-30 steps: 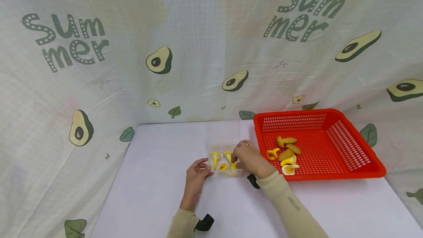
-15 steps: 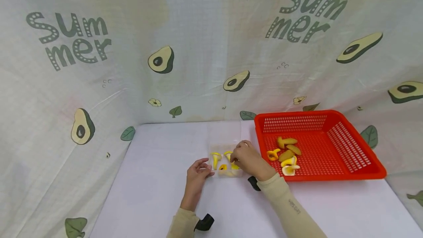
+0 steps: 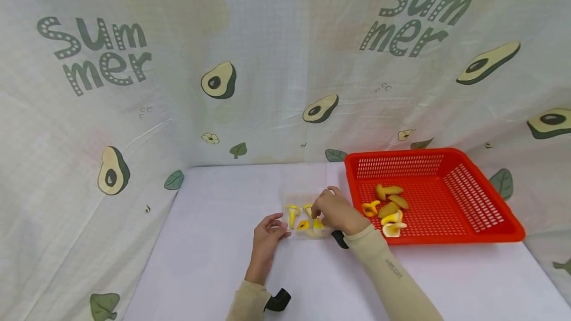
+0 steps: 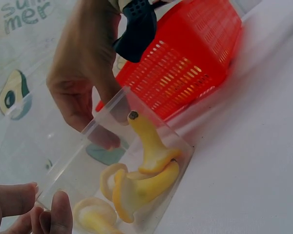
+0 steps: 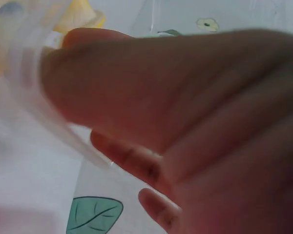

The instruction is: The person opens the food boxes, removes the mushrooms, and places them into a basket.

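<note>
A clear plastic box (image 3: 308, 233) with yellow mushrooms (image 3: 293, 216) inside stands on the table. My left hand (image 3: 266, 237) holds the box's left end, thumb and fingers at its wall, as the left wrist view shows. My right hand (image 3: 339, 212) reaches over the right side, its fingers dipping into the box. In the left wrist view, the right thumb and a finger are apart, close to a mushroom (image 4: 150, 146) with a dark stem end. Nothing shows clasped between them. The right wrist view is mostly filled by the right hand (image 5: 161, 97).
A red plastic basket (image 3: 482, 236) stands to the right, with brown mushrooms (image 3: 398, 202) and several yellow and orange ones, such as a ring-shaped one (image 3: 370, 208), at its left side. A clear lid (image 3: 305, 176) lies behind the box. A printed curtain (image 3: 267, 63) hangs behind the table.
The right hand stays over the box with small finger movements. The yellow mushroom beneath it and the orange-yellow one beside it have shifted slightly. The left hand keeps its place.
</note>
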{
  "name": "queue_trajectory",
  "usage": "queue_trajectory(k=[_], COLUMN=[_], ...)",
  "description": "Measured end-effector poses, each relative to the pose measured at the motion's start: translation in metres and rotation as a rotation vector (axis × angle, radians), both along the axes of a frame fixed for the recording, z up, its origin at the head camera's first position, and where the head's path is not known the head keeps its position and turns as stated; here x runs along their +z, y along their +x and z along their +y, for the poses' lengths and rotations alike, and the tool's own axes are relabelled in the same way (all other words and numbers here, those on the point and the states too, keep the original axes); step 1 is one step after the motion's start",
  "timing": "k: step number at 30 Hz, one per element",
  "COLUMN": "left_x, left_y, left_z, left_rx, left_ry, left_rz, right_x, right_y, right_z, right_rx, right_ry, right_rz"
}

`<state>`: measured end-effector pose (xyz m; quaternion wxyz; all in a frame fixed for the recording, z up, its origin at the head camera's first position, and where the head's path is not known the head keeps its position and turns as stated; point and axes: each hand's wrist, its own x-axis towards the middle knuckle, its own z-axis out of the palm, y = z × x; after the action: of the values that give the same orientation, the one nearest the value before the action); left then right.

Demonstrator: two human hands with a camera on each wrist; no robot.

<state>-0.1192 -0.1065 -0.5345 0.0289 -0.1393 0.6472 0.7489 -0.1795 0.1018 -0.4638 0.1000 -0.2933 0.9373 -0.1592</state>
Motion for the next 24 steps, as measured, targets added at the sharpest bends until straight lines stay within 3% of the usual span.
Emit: queue_trajectory(k=[9,16,24], left_x=[-0.002,-0.002,-0.002], left_y=[-0.001,-0.001,-0.001], left_z=[-0.002,-0.002,-0.003], left_rx=[-0.010,-0.013,-0.020], left_ry=[0.026,0.051,0.054], left_rz=[0.028,0.040,0.027], right_x=[0.001,0.008,0.001], right_y=[0.000,0.001,0.000], right_z=[0.007,0.003,0.000], right_rx=[0.011,0.024,-0.009], right_ry=[-0.016,0.012,0.047], right_rz=[0.039,-0.003,0.001])
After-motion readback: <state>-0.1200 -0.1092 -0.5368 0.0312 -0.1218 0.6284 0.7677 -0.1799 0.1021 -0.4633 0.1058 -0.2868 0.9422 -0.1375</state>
